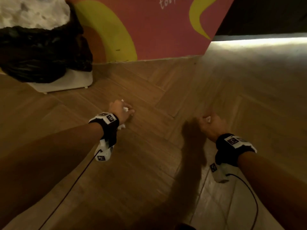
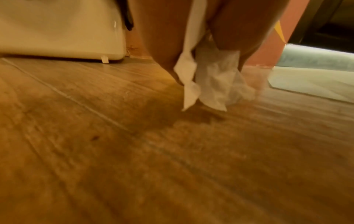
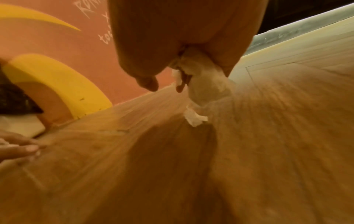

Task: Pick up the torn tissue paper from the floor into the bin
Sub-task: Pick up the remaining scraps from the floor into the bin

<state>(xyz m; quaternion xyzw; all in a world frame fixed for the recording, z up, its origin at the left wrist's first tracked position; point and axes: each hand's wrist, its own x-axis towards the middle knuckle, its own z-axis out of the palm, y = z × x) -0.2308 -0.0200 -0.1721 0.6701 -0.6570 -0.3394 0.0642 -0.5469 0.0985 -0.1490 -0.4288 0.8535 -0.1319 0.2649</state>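
Note:
My left hand (image 1: 123, 109) is low over the wooden floor and grips a bunch of white torn tissue (image 2: 214, 80), whose ragged ends hang down to the boards. To its right my right hand (image 1: 210, 121) is curled round another wad of tissue (image 3: 206, 84). A small scrap (image 3: 194, 118) dangles just below that wad, close to the floor. The white bin (image 1: 66, 82) with a black liner (image 1: 41, 53) stands at the upper left against the wall, with white tissue (image 1: 31, 12) heaped at its top.
A pink wall (image 1: 157, 27) with yellow shapes runs behind the bin. At the right it ends beside a bright lit strip (image 1: 257, 42) under a dark edge. Wood-plank floor (image 1: 149, 163) stretches between and below my arms. Cables trail from both wrist cameras.

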